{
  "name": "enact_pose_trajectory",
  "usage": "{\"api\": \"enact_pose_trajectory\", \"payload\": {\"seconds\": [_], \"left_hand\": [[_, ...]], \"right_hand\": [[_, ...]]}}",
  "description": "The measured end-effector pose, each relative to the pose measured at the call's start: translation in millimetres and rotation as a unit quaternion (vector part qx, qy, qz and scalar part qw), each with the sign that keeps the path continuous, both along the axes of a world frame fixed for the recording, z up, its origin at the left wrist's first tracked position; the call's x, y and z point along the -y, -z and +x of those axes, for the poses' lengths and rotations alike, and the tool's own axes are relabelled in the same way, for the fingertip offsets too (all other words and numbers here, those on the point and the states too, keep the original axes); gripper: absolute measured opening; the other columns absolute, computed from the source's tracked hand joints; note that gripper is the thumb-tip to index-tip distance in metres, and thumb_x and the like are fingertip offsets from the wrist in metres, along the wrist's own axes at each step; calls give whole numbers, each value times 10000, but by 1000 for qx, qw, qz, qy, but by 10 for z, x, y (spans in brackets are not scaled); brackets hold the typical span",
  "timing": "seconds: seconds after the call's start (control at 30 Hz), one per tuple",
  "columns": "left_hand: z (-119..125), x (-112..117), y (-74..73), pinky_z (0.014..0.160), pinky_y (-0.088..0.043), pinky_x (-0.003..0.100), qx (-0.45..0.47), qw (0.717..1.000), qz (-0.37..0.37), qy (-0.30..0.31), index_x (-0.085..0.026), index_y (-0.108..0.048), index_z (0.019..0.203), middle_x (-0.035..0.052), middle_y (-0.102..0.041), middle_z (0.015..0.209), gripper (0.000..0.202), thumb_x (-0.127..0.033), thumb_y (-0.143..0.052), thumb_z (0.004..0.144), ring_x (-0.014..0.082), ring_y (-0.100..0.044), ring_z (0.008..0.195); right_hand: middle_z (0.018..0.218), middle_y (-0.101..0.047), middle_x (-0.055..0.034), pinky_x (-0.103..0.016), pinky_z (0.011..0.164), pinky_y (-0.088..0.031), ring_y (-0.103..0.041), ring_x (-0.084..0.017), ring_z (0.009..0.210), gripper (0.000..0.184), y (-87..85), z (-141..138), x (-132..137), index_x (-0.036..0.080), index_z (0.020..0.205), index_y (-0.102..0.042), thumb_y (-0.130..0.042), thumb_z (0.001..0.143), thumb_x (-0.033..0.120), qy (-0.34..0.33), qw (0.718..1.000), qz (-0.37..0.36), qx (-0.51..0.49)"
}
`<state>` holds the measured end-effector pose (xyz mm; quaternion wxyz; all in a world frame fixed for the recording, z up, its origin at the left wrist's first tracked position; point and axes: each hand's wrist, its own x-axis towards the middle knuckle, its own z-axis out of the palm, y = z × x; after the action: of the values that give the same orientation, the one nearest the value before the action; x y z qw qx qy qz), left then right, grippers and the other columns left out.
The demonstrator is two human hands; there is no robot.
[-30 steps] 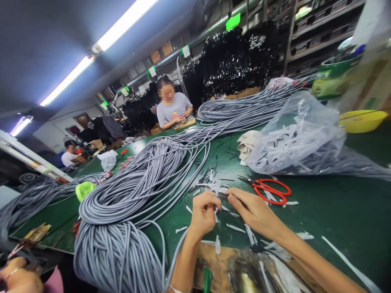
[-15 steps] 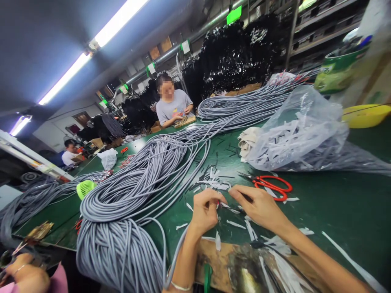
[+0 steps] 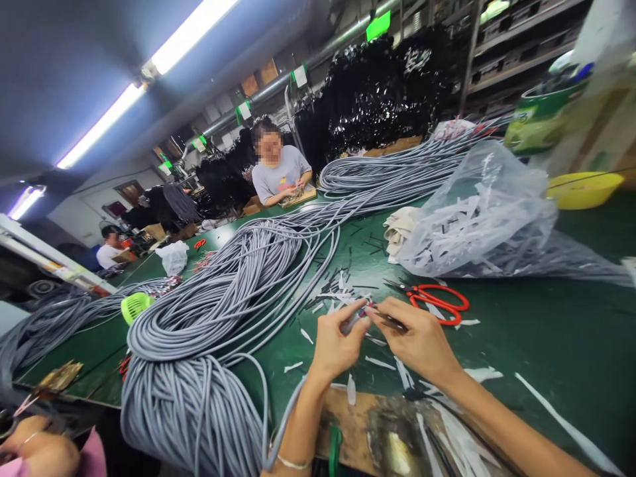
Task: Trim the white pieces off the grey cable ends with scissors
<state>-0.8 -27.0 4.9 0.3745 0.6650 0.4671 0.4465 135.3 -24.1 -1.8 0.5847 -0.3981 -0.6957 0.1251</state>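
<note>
My left hand (image 3: 336, 348) and my right hand (image 3: 420, 338) meet over the green table (image 3: 546, 338), both pinched on the stripped end of a grey cable (image 3: 356, 317). The cable runs back under my left forearm to a big coil of grey cables (image 3: 218, 311) on my left. A thin dark tool or wire pokes out from my right fingers; I cannot make out what it is. Red-handled scissors (image 3: 437, 301) lie just beyond my right hand. White and black sheath scraps (image 3: 342, 291) are scattered around both hands.
A clear plastic bag of white scraps (image 3: 477, 225) lies at the right, a yellow bowl (image 3: 579, 189) behind it. A worn wooden board (image 3: 387, 437) sits at the near edge. A person in grey works across the table; another person's hand shows at the bottom left.
My hands have drawn closer together and risen slightly toward the scissors; the fingertips now meet on the cable end.
</note>
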Motion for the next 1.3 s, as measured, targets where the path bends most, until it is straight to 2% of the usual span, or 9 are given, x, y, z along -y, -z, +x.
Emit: {"api": "enact_pose_trajectory", "payload": {"seconds": [0.1, 0.27, 0.43, 0.57, 0.73, 0.8, 0.93, 1.13, 1.3], "left_hand": [[40, -21, 0, 769, -493, 287, 112, 993, -28, -9, -154, -730, 934, 75, -709, 904, 322, -375, -660, 710, 201, -625, 842], [102, -37, -14, 341, -305, 164, 251, 961, -98, -62, -106, -715, 722, -6, -576, 503, 405, -485, -737, 583, 38, -392, 357], [122, -63, -30, 262, -226, 142, 305, 939, -136, -86, -99, -636, 649, -28, -536, 459, 429, -492, -751, 518, 33, -388, 281], [78, -136, -39, 240, -253, 138, 317, 926, -159, -130, -129, -551, 624, -34, -550, 426, 448, -493, -755, 463, 50, -406, 242], [33, -179, -11, 241, -265, 136, 275, 932, -183, -147, -153, -486, 624, -24, -562, 393, 498, -498, -770, 403, 71, -428, 232], [28, -173, -4, 246, -255, 136, 266, 936, -181, -143, -161, -461, 604, -15, -571, 394, 505, -500, -773, 396, 68, -422, 231], [22, -154, -32, 270, -190, 129, 271, 942, -156, -125, -166, -425, 558, -14, -565, 388, 489, -479, -773, 415, 27, -349, 227], [-21, -157, -74, 341, -230, 141, 306, 938, -133, -94, -145, -536, 702, -34, -571, 484, 414, -393, -769, 466, 21, -372, 317], [-43, -132, -60, 394, -260, 152, 320, 942, -97, -34, -158, -533, 731, -43, -532, 575, 435, -447, -774, 513, 15, -371, 383]], "right_hand": [[582, -592, -27, -224, 470, -424, -538, -129, 502, 268, 0, -9, -1, 199, 611, -564, -471, 837, 311, -43, 998, -28, -23], [500, -548, -14, -237, 439, -394, -485, -126, 454, 357, 33, -54, -32, 191, 541, -558, -449, 810, 399, -49, 991, -114, -49], [477, -535, -21, -250, 420, -391, -494, -142, 443, 478, 126, -77, -114, 184, 524, -561, -384, 784, 545, -26, 967, -253, -28], [437, -542, -9, -251, 407, -381, -513, -153, 424, 445, 185, -27, -178, 191, 519, -584, -442, 761, 536, -44, 960, -274, 41], [944, -691, -142, -318, 681, -479, -641, -253, 847, 271, 155, 287, -292, 152, 896, -679, -484, 797, 311, 107, 928, -241, 265], [903, -675, -218, -381, 649, -461, -637, -319, 829, 247, 143, 450, -336, 110, 826, -679, -446, 768, 168, 173, 907, -260, 282], [690, -662, -204, -375, 566, -428, -641, -326, 684, 218, 131, 625, -367, 138, 581, -637, -454, 631, 30, 219, 881, -279, 313], [752, -692, -125, -316, 536, -460, -654, -262, 655, 202, 51, 438, -308, 161, 742, -674, -487, 669, 143, 184, 906, -258, 280], [633, -660, -29, -248, 545, -493, -629, -174, 572, 212, 34, 132, -207, 189, 764, -613, -493, 726, 360, 12, 974, -223, 26]]}}
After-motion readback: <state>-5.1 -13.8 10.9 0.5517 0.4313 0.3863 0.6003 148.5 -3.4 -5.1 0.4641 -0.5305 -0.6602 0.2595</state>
